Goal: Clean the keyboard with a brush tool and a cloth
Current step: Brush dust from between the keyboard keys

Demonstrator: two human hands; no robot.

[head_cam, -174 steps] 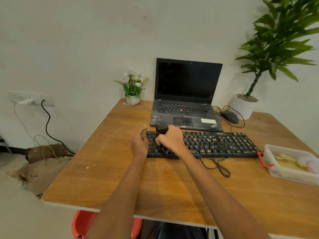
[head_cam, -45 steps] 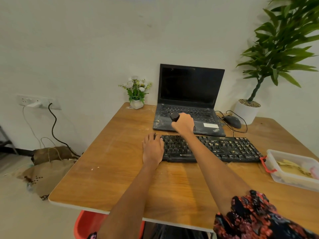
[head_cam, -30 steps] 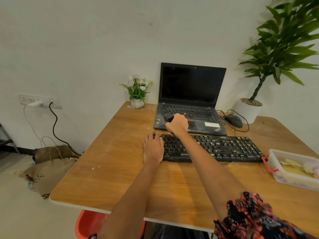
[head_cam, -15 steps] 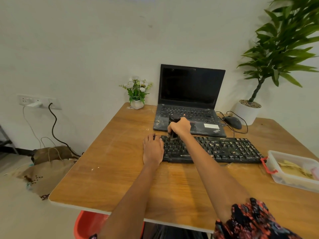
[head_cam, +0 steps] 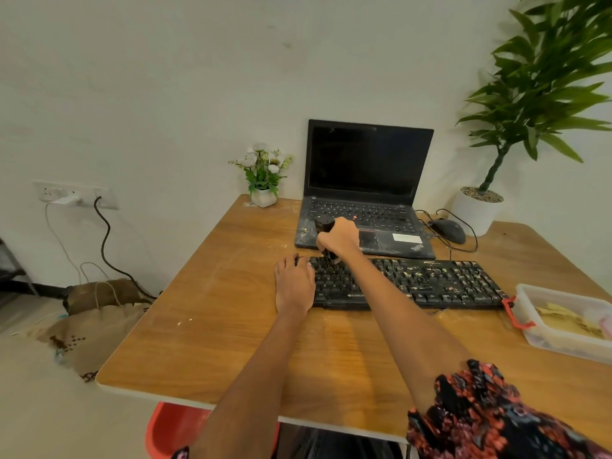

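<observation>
Black brush tool upright, bristles down on keyboard.

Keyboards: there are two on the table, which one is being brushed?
The separate black keyboard nearest the person: the right hand holds the brush tool upright on its left end. The laptop's built-in one lies behind, untouched.

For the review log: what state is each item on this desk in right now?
Black external keyboard: crumb-littered on the right, steadied by left hand.
Black cylindrical brush tool: gripped upright by right hand, bristles on keys.
Black laptop: open, screen dark, palm rest dusty.
Clear plastic container: lidless.
</observation>
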